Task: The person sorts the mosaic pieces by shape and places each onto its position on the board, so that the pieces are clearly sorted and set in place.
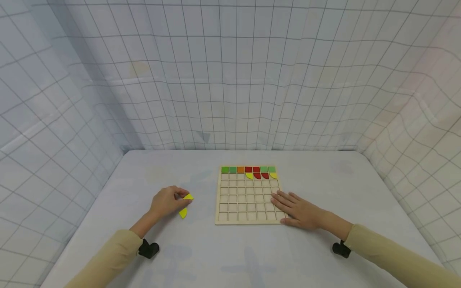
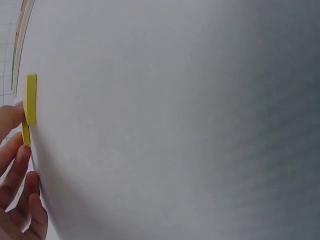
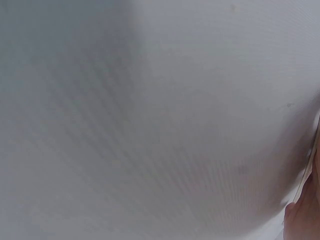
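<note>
My left hand (image 1: pixel 167 203) pinches a yellow quarter-round tile (image 1: pixel 188 197) between thumb and fingers, left of the board. A second yellow tile (image 1: pixel 183 213) lies on the table just below that hand. Two yellow pieces also appear by the fingertips at the left edge of the left wrist view. The wooden grid board (image 1: pixel 232 222) has a top row of green, orange and red square tiles. Beneath them, at the right of the second row, sit yellow and red quarter-round tiles (image 1: pixel 257 176). My right hand (image 1: pixel 300 211) rests with straight fingers on the board's right edge.
A pale table (image 1: pixel 230 256) carries the board and the loose tile. White grid-patterned curtains (image 1: pixel 237 80) hang behind it and at both sides. A black wrist device (image 1: pixel 148 249) is on the left forearm, another (image 1: pixel 341 249) on the right.
</note>
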### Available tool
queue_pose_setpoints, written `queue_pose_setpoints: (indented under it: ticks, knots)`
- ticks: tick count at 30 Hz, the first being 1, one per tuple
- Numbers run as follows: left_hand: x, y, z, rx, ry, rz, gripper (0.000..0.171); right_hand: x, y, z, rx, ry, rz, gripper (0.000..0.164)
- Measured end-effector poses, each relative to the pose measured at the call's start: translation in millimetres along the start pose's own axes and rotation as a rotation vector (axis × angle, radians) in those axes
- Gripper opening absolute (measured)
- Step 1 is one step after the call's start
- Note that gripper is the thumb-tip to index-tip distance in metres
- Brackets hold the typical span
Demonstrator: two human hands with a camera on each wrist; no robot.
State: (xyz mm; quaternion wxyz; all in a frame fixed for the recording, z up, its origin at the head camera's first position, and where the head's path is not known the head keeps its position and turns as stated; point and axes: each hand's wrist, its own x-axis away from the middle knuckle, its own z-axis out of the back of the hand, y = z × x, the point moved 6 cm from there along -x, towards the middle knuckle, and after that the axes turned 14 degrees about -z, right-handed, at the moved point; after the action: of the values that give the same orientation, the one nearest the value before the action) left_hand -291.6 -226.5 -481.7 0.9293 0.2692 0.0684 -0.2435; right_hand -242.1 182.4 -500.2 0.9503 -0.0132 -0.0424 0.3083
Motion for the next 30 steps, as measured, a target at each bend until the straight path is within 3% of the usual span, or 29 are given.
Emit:
queue_pose_setpoints:
  ticks: [15, 24, 30]
  knots:
    - [-10.0, 5.0, 1.1, -0.028, 0.016, -0.067, 0.028, 1.0, -1.3, 0.6, 0.034, 0.041, 0.016, 0.068]
    - [-35.5, 19.5, 7.9, -0.049, 0.047, -0.143, 0.027, 2.0, 0.5, 1.8, 0.031, 0.062, 0.024, 0.067]
    - [-57.6, 35.6, 4.0, -0.056, 0.055, -0.187, 0.029, 1.7, -0.5, 1.9, 0.046, 0.079, 0.049, 0.066]
